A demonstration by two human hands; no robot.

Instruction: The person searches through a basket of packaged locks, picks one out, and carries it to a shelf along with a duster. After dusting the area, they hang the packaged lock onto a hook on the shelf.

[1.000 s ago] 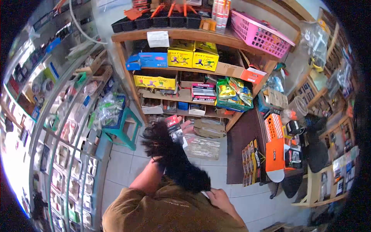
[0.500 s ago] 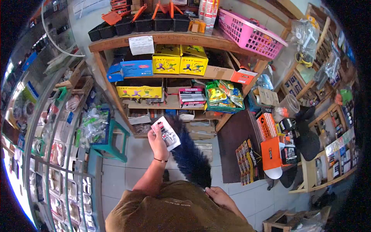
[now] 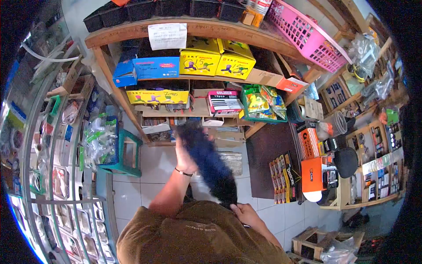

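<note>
My right hand [image 3: 246, 214] is closed round the handle end of a fluffy dark blue and black duster [image 3: 206, 158], low in front of my shirt. The duster slants up and left across my left hand [image 3: 185, 159], which is raised before the lower shelves. Its bristles hide most of the left fingers and the small white carded pack seen there half a second ago. A dark band circles the left wrist. Behind the duster's tip are the lower shelf compartments with small white boxes [image 3: 212, 121].
Yellow boxes [image 3: 200, 63], a blue box [image 3: 154, 68] and a green basket of packets [image 3: 265, 103] fill the wooden shelves. A pink basket [image 3: 307, 37] stands on top. To the left is a green stool [image 3: 127, 154]; to the right, an orange box [image 3: 312, 174].
The duster has swung up and left over my left hand, covering the carded pack. My right hand has shifted slightly up. The view has moved nearer to the shelves.
</note>
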